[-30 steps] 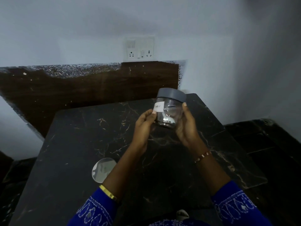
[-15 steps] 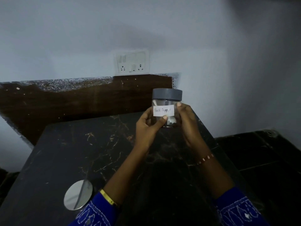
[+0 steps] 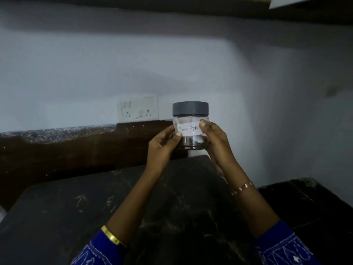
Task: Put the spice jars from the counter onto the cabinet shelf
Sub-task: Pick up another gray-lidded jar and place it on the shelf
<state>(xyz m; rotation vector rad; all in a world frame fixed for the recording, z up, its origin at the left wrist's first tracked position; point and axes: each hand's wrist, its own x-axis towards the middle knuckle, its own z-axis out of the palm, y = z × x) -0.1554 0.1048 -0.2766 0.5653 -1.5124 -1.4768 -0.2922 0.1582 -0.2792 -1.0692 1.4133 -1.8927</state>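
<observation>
While both hands, left hand (image 3: pixel 162 144) and right hand (image 3: pixel 215 140), are gripping it with curled fingers, the clear plastic grey-lidded "Black Pepper" jar (image 3: pixel 190 125) is rising higher off the dark marble tabletop (image 3: pixel 76 217), evidently heading shelfward.

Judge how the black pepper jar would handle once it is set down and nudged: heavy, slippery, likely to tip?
Probably light: the jar shows only a shallow dark layer at the bottom. Likely stiff and somewhat slick, since the clear wall looks smooth; both hands, left hand and right hand, grip it. It looks squat with a wide grey lid, so it would probably slide rather than tip.
</observation>
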